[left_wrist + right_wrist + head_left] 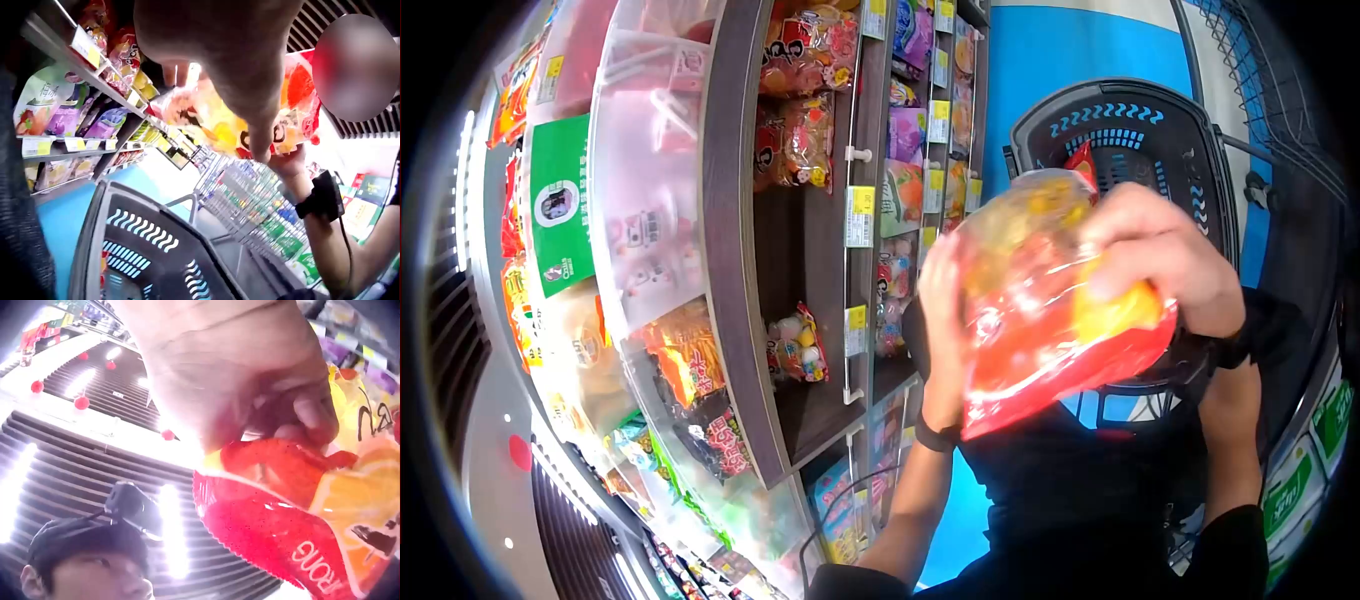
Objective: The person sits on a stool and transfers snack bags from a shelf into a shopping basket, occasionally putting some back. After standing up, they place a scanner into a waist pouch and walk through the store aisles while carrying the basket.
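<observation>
A shiny plastic snack bag [1040, 340], red at one end with clear and yellow parts, is held up in front of the body between both hands. My left hand [942, 325] grips its left side; in the left wrist view the fingers of that hand [219, 56] reach over the bag [222, 131]. At the other side my right hand [1165, 260] holds the bag by its edge. Up close in the right wrist view, curled fingers of this hand [237, 381] pinch the bag's red end [256, 519], printed with orange slices.
Below and beyond the bag stands a dark shopping basket [1040, 135] with a red package [1082, 160] inside. On the left, a shelf [800, 250] with price tags carries several bagged snacks, a small bag [798, 345] among them. A wire rack [1260, 70] is at far right.
</observation>
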Demonstrator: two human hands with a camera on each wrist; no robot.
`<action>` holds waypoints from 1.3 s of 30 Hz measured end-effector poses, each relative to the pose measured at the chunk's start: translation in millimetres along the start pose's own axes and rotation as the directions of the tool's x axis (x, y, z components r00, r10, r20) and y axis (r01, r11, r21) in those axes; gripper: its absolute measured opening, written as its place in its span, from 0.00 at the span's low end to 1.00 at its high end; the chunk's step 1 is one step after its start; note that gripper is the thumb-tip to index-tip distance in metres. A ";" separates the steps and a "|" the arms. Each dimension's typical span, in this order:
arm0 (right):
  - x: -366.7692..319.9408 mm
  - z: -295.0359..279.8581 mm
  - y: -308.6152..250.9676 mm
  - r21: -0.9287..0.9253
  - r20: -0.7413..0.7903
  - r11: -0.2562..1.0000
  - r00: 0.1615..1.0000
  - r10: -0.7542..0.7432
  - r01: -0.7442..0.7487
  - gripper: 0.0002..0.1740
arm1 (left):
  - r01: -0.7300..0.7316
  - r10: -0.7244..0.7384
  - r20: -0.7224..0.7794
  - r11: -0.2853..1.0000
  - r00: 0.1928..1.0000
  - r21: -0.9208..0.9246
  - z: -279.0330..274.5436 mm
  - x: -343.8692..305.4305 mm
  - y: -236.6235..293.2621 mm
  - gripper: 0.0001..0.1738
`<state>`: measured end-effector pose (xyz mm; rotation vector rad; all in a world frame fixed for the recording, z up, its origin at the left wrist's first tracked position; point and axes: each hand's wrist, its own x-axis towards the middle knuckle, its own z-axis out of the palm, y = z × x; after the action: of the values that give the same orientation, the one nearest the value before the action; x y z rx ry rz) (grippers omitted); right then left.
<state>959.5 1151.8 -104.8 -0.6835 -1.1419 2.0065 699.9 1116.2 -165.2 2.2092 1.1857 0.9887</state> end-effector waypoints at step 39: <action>147.8 56.3 90.4 0.492 -0.488 0.777 0.863 -0.129 0.394 0.22 | 0.504 -0.801 -0.052 0.424 0.596 -0.753 -145.1 147.8 -214.0 0.24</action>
<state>800.2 1209.2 -171.9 -0.5572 -0.2991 1.6984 532.0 1362.1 -156.4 0.7889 1.4065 1.2551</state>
